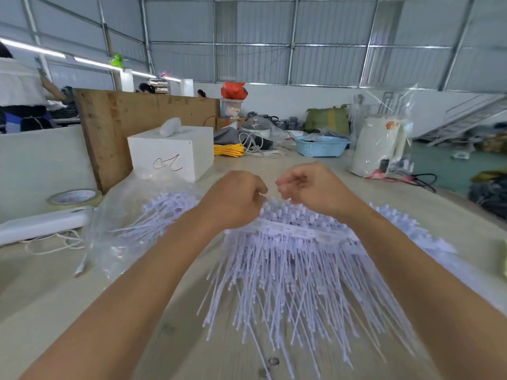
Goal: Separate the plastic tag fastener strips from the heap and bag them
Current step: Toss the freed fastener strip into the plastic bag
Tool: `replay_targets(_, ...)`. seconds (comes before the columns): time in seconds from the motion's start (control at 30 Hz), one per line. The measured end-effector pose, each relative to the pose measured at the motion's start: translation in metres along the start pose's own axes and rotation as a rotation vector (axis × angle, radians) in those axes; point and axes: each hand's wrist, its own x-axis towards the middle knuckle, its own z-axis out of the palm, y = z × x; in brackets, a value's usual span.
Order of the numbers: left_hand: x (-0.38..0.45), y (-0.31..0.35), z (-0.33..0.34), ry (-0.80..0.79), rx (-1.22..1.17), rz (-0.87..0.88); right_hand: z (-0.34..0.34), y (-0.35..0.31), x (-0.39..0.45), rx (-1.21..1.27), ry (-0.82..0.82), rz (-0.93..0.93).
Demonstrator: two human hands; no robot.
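Near the table's (68,283) left edge lie a tape roll (74,198) and a clear bag (118,229) with strips inside. At the middle, the left hand (233,200) and right hand (310,187), fingers curled, pinch the top of the strip heap (296,259), whose tails fan toward the near edge. More strips (411,229) lie rightward.

Both bare forearms reach forward and converge, wrists close together. The left hand (233,200) is curled into a loose fist, knuckles up. The right hand (310,187) mirrors it, fingers bent inward, fingertips nearly meeting the left's.
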Motion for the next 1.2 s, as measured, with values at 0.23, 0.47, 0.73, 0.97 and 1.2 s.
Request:
replay_targets(0.23, 0.019, 0.049, 0.046, -0.315, -0.065, 0.148, -0.046, 0.067, -0.051, -0.171, 0.113, 0.128)
replay_targets(0.47, 0.024, 0.054, 0.056, -0.451, -0.033, 0.054, -0.041, 0.089, -0.078, -0.160, 0.106, 0.107)
replay_targets(0.73, 0.030, 0.059, 0.044, -0.424, -0.194, 0.150, -0.092, 0.136, -0.087, -0.572, 0.288, 0.420)
replay_targets(0.97, 0.038, 0.065, 0.029, -0.449, -0.608, 0.157, -0.089, 0.165, -0.090, -0.565, 0.038, 0.708)
replay_targets(1.2, 0.050, 0.092, 0.054, -0.408, -0.545, 0.172, -0.091, 0.134, -0.094, -0.705, 0.062, 0.771)
